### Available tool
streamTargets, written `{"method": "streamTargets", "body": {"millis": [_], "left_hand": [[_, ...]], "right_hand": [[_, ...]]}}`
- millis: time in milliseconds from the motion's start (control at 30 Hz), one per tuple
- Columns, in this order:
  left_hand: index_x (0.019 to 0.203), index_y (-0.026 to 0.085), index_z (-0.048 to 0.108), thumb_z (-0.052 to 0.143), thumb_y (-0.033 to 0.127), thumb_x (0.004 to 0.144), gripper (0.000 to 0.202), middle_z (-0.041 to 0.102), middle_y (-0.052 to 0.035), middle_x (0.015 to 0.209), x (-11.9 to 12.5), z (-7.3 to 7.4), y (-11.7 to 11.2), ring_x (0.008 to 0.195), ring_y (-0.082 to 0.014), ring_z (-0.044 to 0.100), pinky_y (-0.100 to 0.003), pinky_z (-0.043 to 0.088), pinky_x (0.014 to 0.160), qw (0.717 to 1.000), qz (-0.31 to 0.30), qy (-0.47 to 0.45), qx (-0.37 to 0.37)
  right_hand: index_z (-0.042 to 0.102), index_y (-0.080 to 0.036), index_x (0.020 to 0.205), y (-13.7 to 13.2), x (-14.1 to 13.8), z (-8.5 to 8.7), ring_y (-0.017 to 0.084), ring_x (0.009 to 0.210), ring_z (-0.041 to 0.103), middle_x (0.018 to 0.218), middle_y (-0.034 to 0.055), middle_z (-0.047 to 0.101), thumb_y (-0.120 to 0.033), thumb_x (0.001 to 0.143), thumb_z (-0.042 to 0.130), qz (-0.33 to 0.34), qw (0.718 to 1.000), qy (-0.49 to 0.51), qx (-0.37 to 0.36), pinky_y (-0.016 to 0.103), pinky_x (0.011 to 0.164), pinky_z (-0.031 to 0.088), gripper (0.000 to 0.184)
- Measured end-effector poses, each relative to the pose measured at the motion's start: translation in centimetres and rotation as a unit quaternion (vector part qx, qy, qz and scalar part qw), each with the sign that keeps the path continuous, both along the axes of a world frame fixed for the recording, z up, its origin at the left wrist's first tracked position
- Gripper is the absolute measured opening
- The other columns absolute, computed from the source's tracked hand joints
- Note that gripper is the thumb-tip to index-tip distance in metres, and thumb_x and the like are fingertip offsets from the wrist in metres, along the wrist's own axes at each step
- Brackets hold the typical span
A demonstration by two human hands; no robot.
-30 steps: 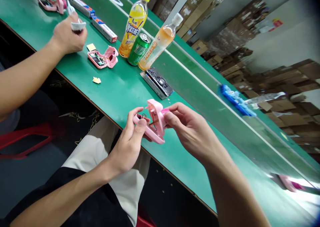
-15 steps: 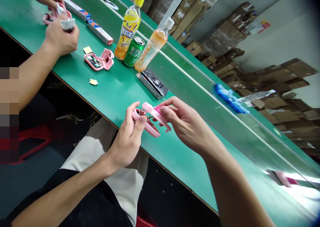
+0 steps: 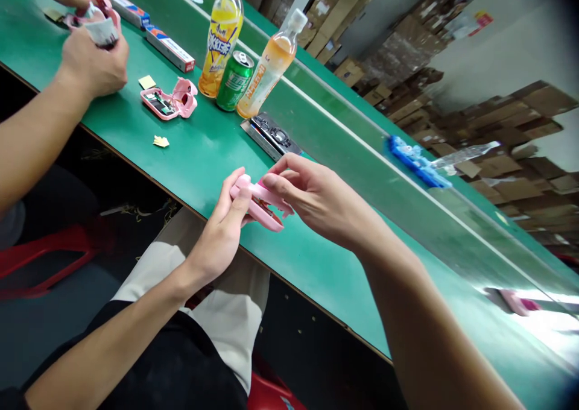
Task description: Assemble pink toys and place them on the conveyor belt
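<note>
Head view looks down along a long green counter, with stacked cardboard cartons beyond it and a red stool below. Farther along the counter, a co-worker's hands work on a pink piece partly wrapped in white. Nearby stand a yellow-capped juice bottle, a green drink can and a peach-coloured drink bottle. An open pink case lies there with its dark circuit board exposed, beside a small yellow scrap. The person's left hand curls around a pink plastic clamshell case, held just above the counter's near edge. The right hand pinches its upper edge between thumb and fingertips. The case is folded nearly shut, with dark wiring still showing in the gap; the fingers hide most of it, so whether it is fully closed cannot be told.
</note>
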State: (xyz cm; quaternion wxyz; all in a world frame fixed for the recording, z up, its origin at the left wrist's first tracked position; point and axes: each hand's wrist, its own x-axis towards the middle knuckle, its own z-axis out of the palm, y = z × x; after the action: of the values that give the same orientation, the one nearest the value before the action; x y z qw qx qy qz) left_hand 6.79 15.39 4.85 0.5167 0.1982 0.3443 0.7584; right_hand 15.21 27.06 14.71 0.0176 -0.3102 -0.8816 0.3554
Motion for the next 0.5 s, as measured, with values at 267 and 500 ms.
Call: {"method": "streamTargets", "body": {"millis": [267,500], "left_hand": [[0.146,0.029,0.033,0.044,0.051,0.105,0.048,0.045,-0.0102,0.152,-0.2,0.0,0.2,0.135,-0.0230,0.051,-0.041,0.045,0.112,0.999,-0.032,-0.025,0.026],[0.148,0.026,0.035,0.050,0.053,0.101,0.057,0.039,-0.0127,0.153,0.3,-1.5,-1.1,0.139,-0.0235,0.044,-0.033,0.036,0.118,0.982,-0.002,0.188,0.028]], "right_hand": [[0.066,-0.013,0.096,-0.6,0.4,0.1,0.009,0.075,0.059,0.089,0.0049,0.069,-0.065,0.090,0.059,0.000,0.999,0.002,0.040,0.018,0.064,0.043,0.053],[0.059,-0.026,0.134,-3.8,4.0,-1.0,0.015,0.118,0.062,0.132,0.0037,0.060,-0.042,0.087,0.073,-0.003,0.994,0.100,0.035,0.025,0.105,0.052,0.053]]}}
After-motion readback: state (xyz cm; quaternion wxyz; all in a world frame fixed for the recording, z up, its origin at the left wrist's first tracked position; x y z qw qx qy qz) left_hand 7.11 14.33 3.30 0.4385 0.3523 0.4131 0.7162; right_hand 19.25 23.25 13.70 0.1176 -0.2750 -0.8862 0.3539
